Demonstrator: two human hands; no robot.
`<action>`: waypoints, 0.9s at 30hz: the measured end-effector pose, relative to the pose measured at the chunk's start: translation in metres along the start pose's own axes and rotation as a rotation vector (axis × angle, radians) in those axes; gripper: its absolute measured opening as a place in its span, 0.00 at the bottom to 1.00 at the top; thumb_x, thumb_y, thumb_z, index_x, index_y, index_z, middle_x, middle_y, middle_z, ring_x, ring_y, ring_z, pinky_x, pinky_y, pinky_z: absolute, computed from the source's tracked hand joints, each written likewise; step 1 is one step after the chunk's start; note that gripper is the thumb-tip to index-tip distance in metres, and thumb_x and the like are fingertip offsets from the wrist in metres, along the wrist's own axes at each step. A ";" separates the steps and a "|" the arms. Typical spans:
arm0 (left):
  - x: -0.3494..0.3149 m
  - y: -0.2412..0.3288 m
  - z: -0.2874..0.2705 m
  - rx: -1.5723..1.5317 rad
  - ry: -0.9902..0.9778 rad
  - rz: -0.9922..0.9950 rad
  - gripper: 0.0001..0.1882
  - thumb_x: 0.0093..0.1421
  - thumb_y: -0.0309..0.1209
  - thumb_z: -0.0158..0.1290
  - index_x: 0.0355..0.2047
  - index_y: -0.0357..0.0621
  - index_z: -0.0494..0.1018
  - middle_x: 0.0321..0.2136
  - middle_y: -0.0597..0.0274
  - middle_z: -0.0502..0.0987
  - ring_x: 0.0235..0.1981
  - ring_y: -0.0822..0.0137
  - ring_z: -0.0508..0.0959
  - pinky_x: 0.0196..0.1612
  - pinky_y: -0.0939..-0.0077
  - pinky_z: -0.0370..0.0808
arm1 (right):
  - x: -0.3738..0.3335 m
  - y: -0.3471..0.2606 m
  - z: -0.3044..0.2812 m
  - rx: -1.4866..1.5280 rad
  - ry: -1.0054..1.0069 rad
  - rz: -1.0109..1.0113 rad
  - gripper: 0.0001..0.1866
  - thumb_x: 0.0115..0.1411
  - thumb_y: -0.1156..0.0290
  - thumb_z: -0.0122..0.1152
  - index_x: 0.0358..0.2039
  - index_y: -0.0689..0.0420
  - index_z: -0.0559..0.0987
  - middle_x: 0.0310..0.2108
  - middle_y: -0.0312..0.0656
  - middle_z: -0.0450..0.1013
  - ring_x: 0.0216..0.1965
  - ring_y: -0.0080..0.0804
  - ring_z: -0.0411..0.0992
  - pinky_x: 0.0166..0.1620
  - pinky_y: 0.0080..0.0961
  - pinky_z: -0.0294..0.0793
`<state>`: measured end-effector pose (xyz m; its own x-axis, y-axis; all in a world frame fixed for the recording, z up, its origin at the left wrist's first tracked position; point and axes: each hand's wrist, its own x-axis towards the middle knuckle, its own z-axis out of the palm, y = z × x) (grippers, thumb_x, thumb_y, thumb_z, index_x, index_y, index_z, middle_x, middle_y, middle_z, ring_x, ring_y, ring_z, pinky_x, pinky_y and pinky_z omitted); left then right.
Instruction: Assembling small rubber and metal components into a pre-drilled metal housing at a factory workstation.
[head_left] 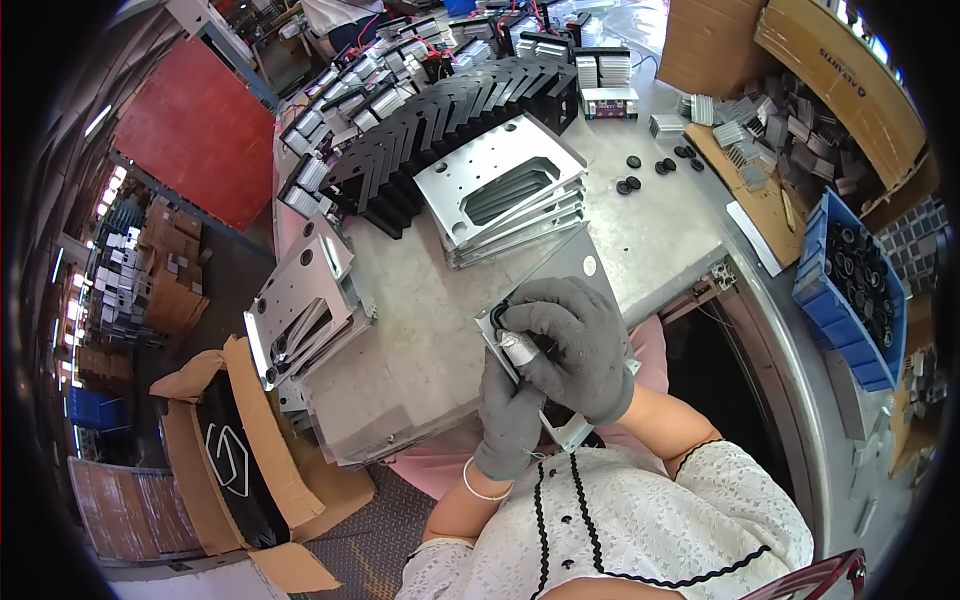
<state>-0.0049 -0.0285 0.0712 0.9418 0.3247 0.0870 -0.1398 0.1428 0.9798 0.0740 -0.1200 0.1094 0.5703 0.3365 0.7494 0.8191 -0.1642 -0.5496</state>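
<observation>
Both my hands wear grey gloves and work close together at the near edge of the table, over a bent sheet-metal plate (562, 262) with a round white sticker. My left hand (508, 418) is closed on the plate's near side. My right hand (580, 345) is bent over the plate's left corner, its fingers pinched at a black rubber grommet (497, 314). Silver tape wraps one fingertip there. The fingers partly hide the grommet, so how far it sits in the plate cannot be seen. Several loose black grommets (663, 167) lie on the table to the right.
Stacked silver plates (450, 200) stand ahead, with another stack (262, 325) at left. Behind them runs a row of black brackets (440, 135), then finned heat sinks (604, 72). A blue bin (815, 290) of black rings stands right; an open cardboard box (185, 450) is lower left.
</observation>
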 end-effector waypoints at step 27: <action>-0.008 0.010 -0.006 -0.153 -0.211 -0.198 0.36 0.49 0.13 0.35 0.63 0.31 0.50 0.50 0.48 0.68 0.53 0.57 0.72 0.57 0.59 0.71 | 0.013 0.029 -0.024 -0.254 -0.338 -0.158 0.19 0.50 0.55 0.61 0.38 0.53 0.76 0.26 0.38 0.70 0.29 0.39 0.70 0.38 0.36 0.67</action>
<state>-0.0153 -0.0237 0.0787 0.9957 0.0777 -0.0513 0.0231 0.3277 0.9445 0.1063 -0.1427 0.1118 0.4188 0.6532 0.6309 0.9080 -0.2940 -0.2983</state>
